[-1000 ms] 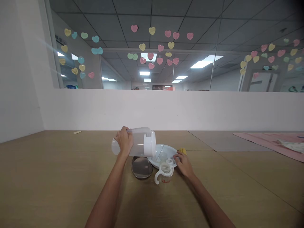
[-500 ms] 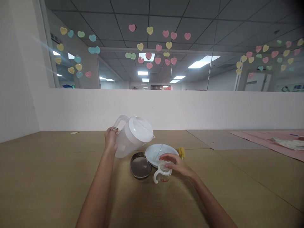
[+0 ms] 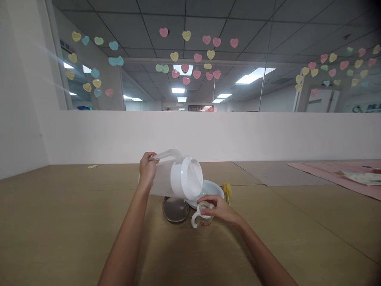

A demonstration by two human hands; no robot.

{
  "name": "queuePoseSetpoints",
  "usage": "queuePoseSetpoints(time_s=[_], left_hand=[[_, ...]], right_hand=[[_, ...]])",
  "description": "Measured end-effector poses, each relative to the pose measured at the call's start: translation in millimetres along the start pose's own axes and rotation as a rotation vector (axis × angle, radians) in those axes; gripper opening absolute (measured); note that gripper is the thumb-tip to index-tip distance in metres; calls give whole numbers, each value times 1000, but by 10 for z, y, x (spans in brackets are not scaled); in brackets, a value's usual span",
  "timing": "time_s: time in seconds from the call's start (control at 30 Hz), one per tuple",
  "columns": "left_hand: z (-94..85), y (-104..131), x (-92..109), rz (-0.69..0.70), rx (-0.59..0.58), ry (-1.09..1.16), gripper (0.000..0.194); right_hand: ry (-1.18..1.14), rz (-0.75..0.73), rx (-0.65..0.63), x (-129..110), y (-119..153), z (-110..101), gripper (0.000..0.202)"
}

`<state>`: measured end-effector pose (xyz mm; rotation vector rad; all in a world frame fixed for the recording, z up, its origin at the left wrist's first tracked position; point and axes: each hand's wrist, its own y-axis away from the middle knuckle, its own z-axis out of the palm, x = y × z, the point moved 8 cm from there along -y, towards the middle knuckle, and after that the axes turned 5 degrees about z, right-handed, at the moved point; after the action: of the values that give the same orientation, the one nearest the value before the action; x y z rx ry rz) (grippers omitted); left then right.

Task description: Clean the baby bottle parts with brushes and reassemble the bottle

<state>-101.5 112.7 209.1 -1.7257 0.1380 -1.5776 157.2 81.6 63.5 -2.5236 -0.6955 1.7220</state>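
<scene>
Pitcher (image 3: 163, 180): tipped onto its side, long axis running 9 to 3 o'clock, lid (image 3: 193, 178) at the 3 end; left hand (image 3: 147, 171) closed on the handle. Bowl (image 3: 218, 190): 4 o'clock from the lid, partly hidden. Metal dish (image 3: 176, 209): 8 o'clock from the bowl. Cup (image 3: 204, 219): upright, 5 o'clock from the lid; right hand (image 3: 218, 208), the nearer, part-closed about its rim. Yellow flower (image 3: 227, 188): 1 o'clock from that hand.

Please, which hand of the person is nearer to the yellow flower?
Right. The right hand is on the cup, left of the yellow flower and nearer the camera; the left hand is farther left, holding the pitcher.
</scene>
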Motion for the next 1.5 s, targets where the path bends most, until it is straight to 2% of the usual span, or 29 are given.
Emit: queuePoseSetpoints(time_s=[0.2, 0.43, 0.6, 1.3, 1.4, 1.5], left_hand=[[91, 55, 71, 98, -90, -220, 25], [229, 143, 152, 147, -184, -300, 25], [252, 162, 186, 164, -205, -333, 25], [254, 181, 204, 162, -207, -265, 27], [216, 126, 143, 129, -198, -197, 26], [102, 13, -35, 18, -165, -23, 26]], right_hand=[[-1, -16, 9, 11, -27, -14, 44], [-5, -2, -26, 48, -48, 5, 41], [-40, -21, -34, 31, -46, 18, 40], [-31, 2, -41, 59, -38, 15, 43], [-19, -1, -35, 56, -38, 9, 44], [-21, 15, -30, 33, -22, 6, 46]])
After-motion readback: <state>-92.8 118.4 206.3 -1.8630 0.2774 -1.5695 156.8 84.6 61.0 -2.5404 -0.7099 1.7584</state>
